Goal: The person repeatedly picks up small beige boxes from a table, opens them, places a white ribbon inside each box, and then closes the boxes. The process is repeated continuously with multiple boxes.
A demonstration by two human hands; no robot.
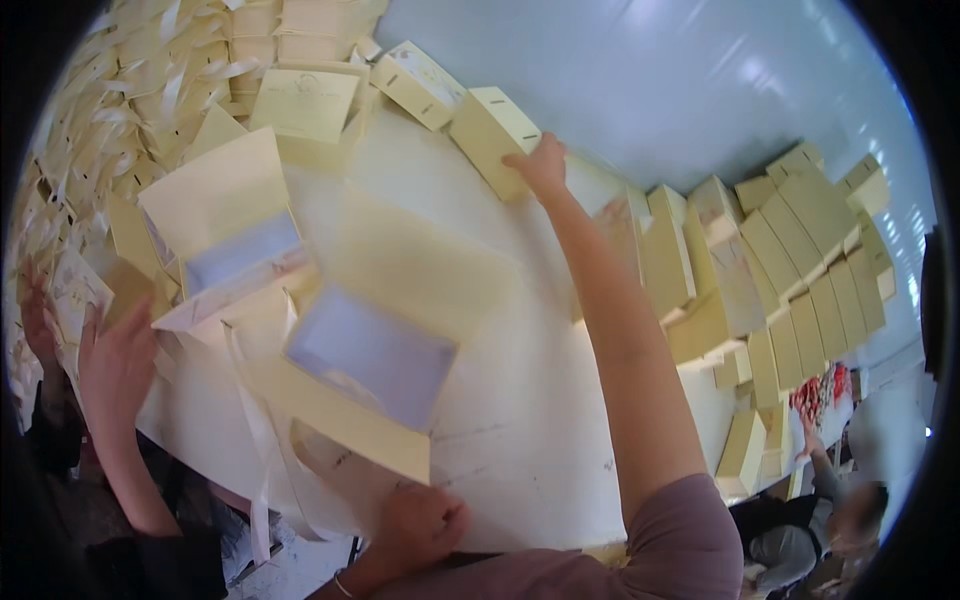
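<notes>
Cream box: a closed box [492,137] lies at the far edge of the white table [520,430], among other boxes.
Right hand: the right hand [540,165] reaches far out, fingers resting on that box's near corner; whether it grips, I cannot tell.
Left hand: the left hand [420,522] is curled shut at the near edge, just under an open box [365,365] with a lilac lining.
Side: another person's hand [115,365] touches boxes at the left.

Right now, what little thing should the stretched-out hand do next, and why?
Probably close the fingers on the flat cream box and draw it in. The right hand rests on that box's near edge at the far side of the white table, arm fully stretched, while the left hand steadies the open box close by.
</notes>
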